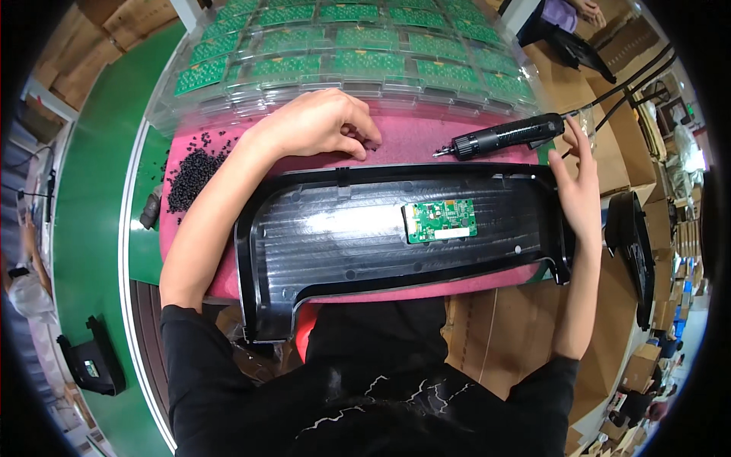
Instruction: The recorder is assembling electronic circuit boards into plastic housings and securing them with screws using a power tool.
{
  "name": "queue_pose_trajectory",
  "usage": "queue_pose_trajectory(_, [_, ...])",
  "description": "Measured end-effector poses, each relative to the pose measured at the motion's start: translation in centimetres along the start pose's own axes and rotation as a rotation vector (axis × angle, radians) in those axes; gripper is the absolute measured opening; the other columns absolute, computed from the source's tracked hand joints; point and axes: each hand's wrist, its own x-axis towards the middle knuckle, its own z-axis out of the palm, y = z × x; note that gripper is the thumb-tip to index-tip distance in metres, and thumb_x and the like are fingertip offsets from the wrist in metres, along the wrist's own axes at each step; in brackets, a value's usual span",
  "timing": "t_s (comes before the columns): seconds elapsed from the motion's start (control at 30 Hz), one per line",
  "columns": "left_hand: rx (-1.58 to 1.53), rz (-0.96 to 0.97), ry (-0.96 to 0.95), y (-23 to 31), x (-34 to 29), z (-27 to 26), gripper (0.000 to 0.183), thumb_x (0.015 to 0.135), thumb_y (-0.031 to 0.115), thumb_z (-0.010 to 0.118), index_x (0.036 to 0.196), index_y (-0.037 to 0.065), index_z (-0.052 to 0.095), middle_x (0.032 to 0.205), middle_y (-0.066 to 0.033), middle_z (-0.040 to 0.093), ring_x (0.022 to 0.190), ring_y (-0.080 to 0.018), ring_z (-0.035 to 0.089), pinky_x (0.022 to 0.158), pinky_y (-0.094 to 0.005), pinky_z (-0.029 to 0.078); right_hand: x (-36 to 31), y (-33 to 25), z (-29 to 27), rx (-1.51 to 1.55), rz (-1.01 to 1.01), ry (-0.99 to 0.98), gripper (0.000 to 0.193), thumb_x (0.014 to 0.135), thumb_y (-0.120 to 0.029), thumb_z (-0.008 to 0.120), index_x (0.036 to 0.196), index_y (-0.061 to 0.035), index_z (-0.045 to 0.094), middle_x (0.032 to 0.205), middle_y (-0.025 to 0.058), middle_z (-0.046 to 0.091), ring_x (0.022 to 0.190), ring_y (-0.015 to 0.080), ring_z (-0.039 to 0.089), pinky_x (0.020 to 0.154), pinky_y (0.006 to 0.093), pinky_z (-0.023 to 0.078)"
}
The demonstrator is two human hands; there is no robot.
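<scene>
A black plastic cover (343, 263) lies hollow side up before me, with a green circuit board (449, 219) sitting inside it. My left hand (324, 126) is over the pink mat beyond the cover's far rim. Its fingers are curled in to the thumb; dark specks show by the fingertips, but what they hold, if anything, is too small to name. At the cover's right end is my right hand (577, 183), fingers apart, close to the rear end of a black electric screwdriver (510, 137). That screwdriver lies on the mat, its bit pointing left.
A heap of small black screws (194, 179) is on the pink mat (415, 133), left of my left forearm. Clear trays of green circuit boards (369, 62) stand along the back. Cables run off the screwdriver at right. Another black cover (632, 255) stands at far right.
</scene>
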Motion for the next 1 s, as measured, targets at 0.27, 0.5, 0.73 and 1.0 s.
queue_pose_trajectory(0.27, [0.092,0.117,0.034,-0.8,0.5,1.2,0.014,0.086,0.014,0.071,0.094,0.002,0.071,0.094,-0.0105,0.067,0.089,-0.0309,0.066,0.078,-0.0404,0.052,6.0,-1.4,1.5,0.435,0.323,0.05,0.03,0.093,-0.014,0.07,0.119,-0.0076,0.056,0.102,0.0022,0.055,0.092,0.011,0.059,0.08,0.0238,0.05])
queue_pose_trajectory(0.5, [0.057,-0.052,0.047,0.8,-0.7,0.6,0.016,0.095,0.013,0.059,0.096,-0.003,0.059,0.101,-0.0177,0.061,0.095,-0.0392,0.061,0.082,-0.0454,0.049,4.1,-10.7,6.2,1.196,0.076,-0.136,0.035,0.101,-0.027,0.062,0.121,-0.0002,0.05,0.101,0.0096,0.064,0.1,0.0176,0.063,0.087,0.0333,0.049])
queue_pose_trajectory(0.73, [-0.021,0.131,0.214,5.1,-1.7,-1.1,0.018,0.091,0.011,0.066,0.095,-0.004,0.057,0.088,-0.0161,0.061,0.08,-0.0373,0.061,0.07,-0.0429,0.049,3.2,-13.6,3.6,1.61,-0.027,0.109,0.064,0.1,-0.062,0.045,0.115,-0.0004,0.053,0.078,0.0018,0.052,0.07,0.0163,0.05,0.083,0.0406,0.046])
queue_pose_trajectory(1.0, [-0.078,0.244,0.281,10.3,-2.4,0.7,0.019,0.087,0.009,0.072,0.095,0.0,0.057,0.086,-0.0128,0.06,0.077,-0.0318,0.062,0.067,-0.0386,0.049,-1.3,-16.5,-1.9,1.869,-0.225,0.006,0.047,0.085,-0.046,0.066,0.103,-0.0076,0.047,0.072,-0.0028,0.049,0.061,0.0084,0.046,0.067,0.0261,0.04])
